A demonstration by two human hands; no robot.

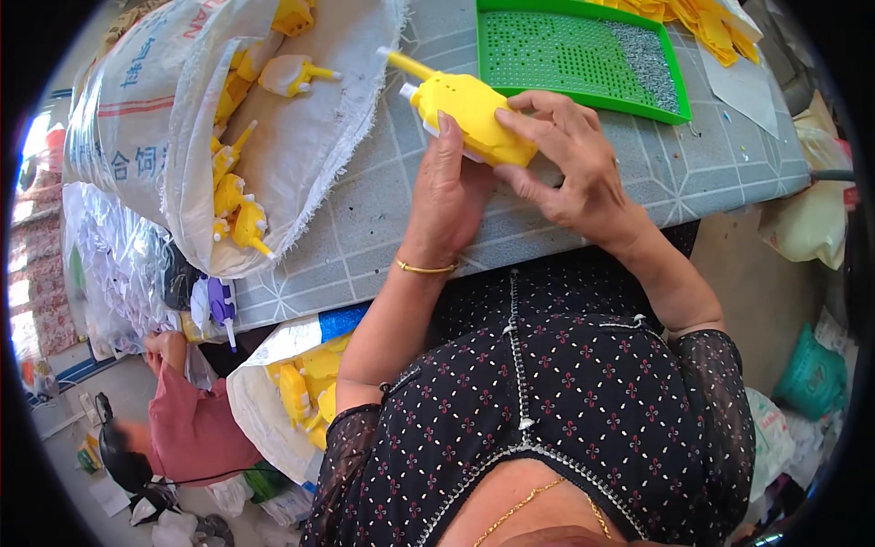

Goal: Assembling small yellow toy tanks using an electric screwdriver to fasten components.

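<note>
Above the table's near edge I hold a yellow plastic toy (pixel 472 117) with a rounded body, a thin white-tipped spout and a white part along its left side; I cannot make out its exact kind. My left hand (pixel 447 196) cradles it from beneath, thumb pressed on its near side, the other fingers hidden under it. At its right end my right hand (pixel 570 159) grips it, fingertips on the top face and thumb at the near edge.
A green tray (pixel 583 117) of small metal screws (pixel 645 59) sits beyond my hands. Yellow toys (pixel 296 75) spill from a white woven sack (pixel 319 173) at left. Flat yellow pieces (pixel 702 27) lie far right. Another sack (pixel 264 410) stands by my left arm, near a co-worker's pink sleeve (pixel 196 419).
</note>
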